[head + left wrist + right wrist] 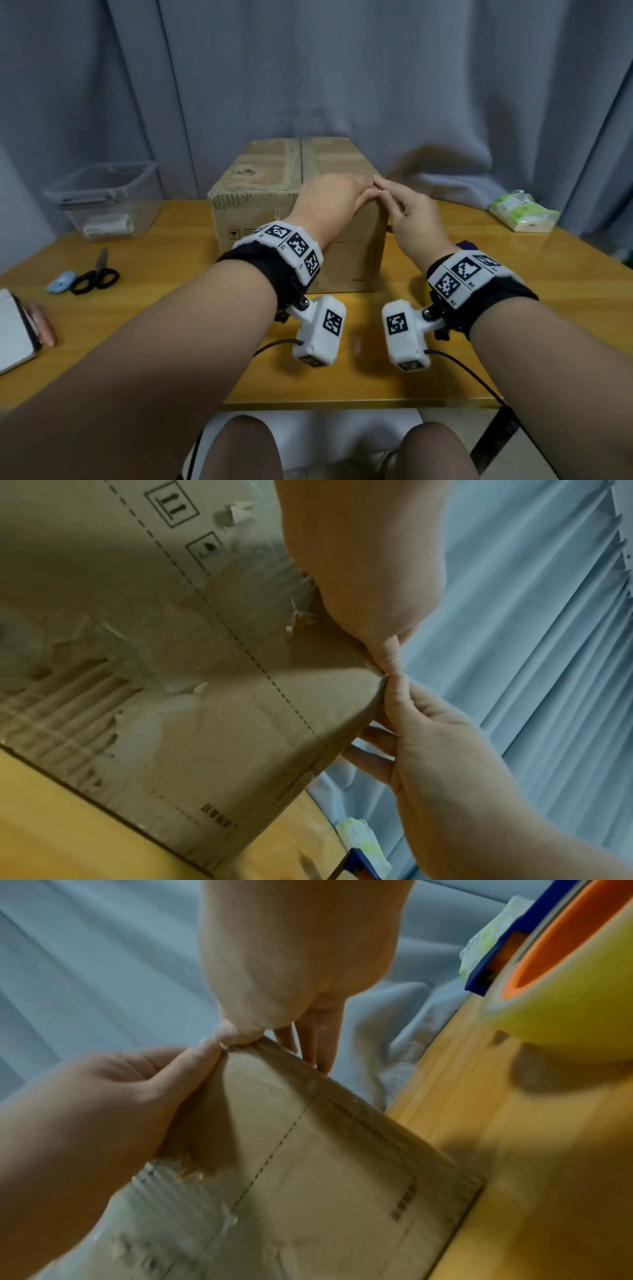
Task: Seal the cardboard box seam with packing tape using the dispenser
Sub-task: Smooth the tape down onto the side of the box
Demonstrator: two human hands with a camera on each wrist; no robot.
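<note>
A worn cardboard box stands mid-table with its top flaps down and the seam running away from me. My left hand lies over the box's near right top corner, its thumb on the front face and its fingers curled on top, gripping that corner. My right hand meets it there, thumb tip on the corner and straight fingers flat along the right side. The tape dispenser, a blue frame with a yellow roll on an orange core, lies on the table by my right wrist, in neither hand.
On the wooden table, a clear plastic tub stands at the back left, with black scissors and a small blue object in front of it. A green tissue pack lies back right. A grey curtain hangs close behind.
</note>
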